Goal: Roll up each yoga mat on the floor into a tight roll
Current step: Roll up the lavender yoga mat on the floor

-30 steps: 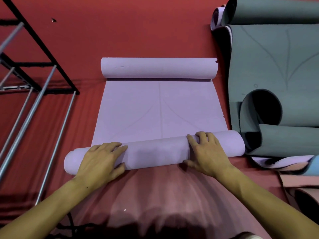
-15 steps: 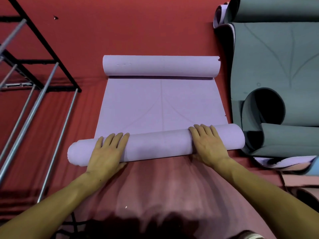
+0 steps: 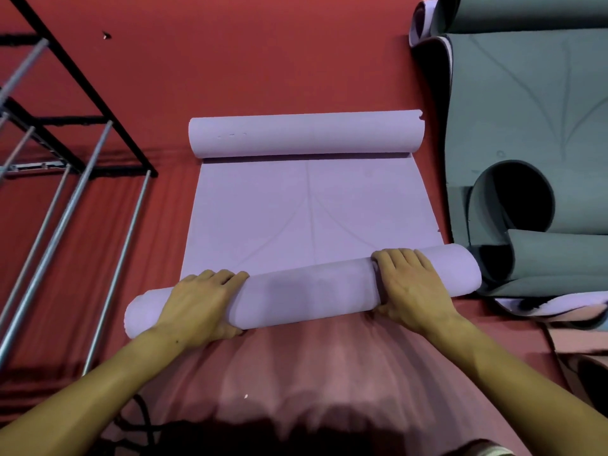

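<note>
Red floor (image 3: 263,67) carries lilac yoga mat (image 3: 309,212) (both ends curled into rolls), grey-green mats (image 3: 533,103) just beside it on the right, metal rack (image 3: 65,166) on the left.

bare red floor (image 3: 263,60) ahead, metal rack (image 3: 65,166) left, grey mats (image 3: 526,110) right

1. A red carpeted floor (image 3: 263,60) fills the view, paler and rippled along the near edge.
2. A black metal frame (image 3: 82,93) with silver bars (image 3: 49,232) stands on the left.
3. A dark shadow lies at the bottom.
</note>
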